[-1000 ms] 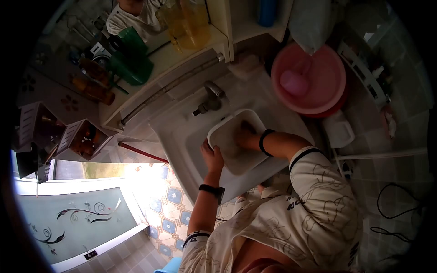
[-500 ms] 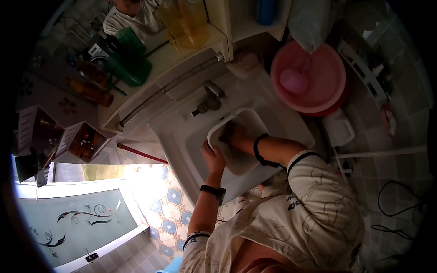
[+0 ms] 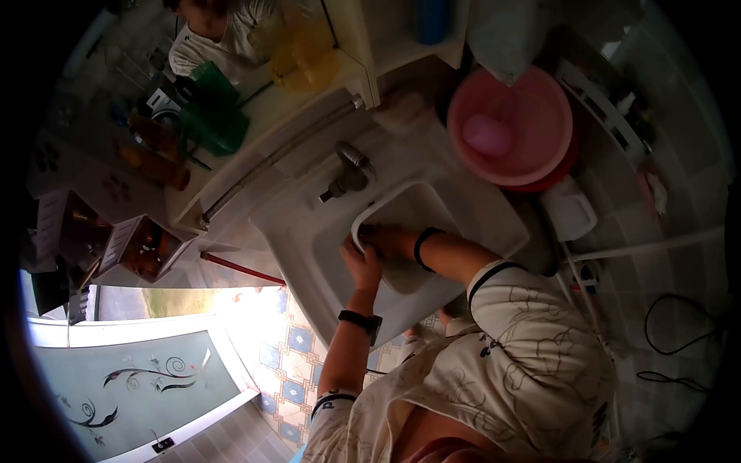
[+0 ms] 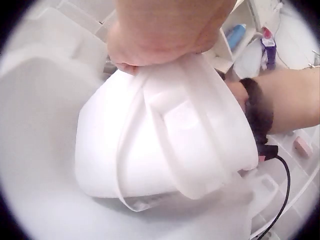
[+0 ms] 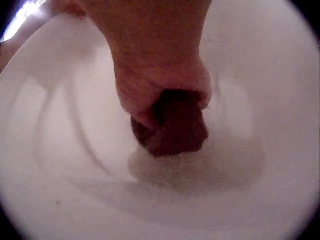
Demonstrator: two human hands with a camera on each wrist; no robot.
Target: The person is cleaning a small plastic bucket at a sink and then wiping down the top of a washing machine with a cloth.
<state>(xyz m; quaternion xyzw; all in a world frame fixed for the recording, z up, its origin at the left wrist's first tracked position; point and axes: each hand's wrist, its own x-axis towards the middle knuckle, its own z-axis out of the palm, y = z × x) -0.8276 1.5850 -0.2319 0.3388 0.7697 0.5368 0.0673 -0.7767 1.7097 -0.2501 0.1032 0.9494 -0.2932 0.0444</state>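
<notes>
A white plastic bin (image 3: 423, 202) sits tilted in the sink (image 3: 320, 258), its squarish mouth facing up toward me. My left hand (image 3: 363, 266) grips its left rim, thumb on the inner side; the ribbed outside of the bin (image 4: 165, 135) fills the left wrist view. Inside the bin, close to that same rim, is my right hand (image 3: 395, 242). Curled fingers of the right hand (image 5: 160, 85) hold a dark reddish-brown wad (image 5: 177, 127) against the bin's inner wall; whether it is cloth or sponge I cannot tell.
Behind the bin stands a metal faucet (image 3: 349, 179). Right of the sink, a pink basin (image 3: 540, 147) holds a pink scoop (image 3: 486, 135). A green container (image 3: 212, 116) and a yellow jug (image 3: 305, 62) stand on the shelf at the upper left. A red pole (image 3: 243, 268) leans left of the sink.
My right hand has moved left inside the bin, from its middle to beside the left rim. The left hand keeps its grip. The head view has shifted slightly.
</notes>
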